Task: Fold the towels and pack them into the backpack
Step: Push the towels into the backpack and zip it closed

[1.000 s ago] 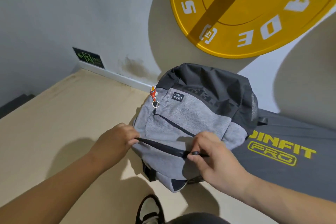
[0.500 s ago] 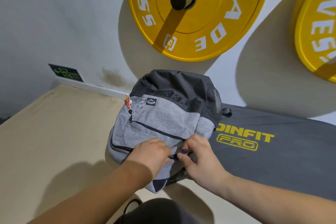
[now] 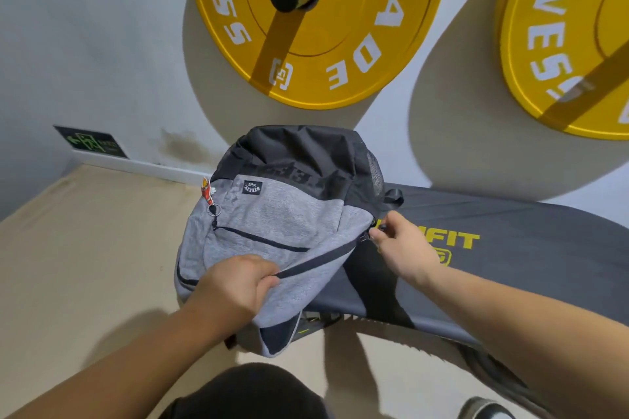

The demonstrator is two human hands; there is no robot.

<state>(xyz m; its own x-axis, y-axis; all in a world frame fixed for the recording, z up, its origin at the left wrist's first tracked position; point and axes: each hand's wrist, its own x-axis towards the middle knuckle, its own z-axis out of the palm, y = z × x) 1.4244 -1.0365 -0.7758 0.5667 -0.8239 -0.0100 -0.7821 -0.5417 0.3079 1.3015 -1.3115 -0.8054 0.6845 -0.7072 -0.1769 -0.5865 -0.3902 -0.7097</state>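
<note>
A grey and black backpack [image 3: 272, 214] lies at the left end of a dark bench, its black top toward the wall. A small red charm hangs at its upper left. My left hand [image 3: 235, 286] grips the grey fabric beside the main zipper line at the pack's lower middle. My right hand [image 3: 401, 245] pinches the zipper pull [image 3: 369, 234] at the pack's right side. The zipper track between my hands runs as a straight dark line. No towels are in view.
The dark bench pad [image 3: 510, 255] with yellow lettering runs off to the right. Two yellow weight plates [image 3: 340, 44] hang on the wall behind. A beige floor mat [image 3: 85, 265] spreads to the left. A shoe [image 3: 483, 410] shows at the bottom right.
My right hand has run the zipper pull from the pack's lower middle out to its right side. My left hand shifted right along the zipper and holds the fabric taut.
</note>
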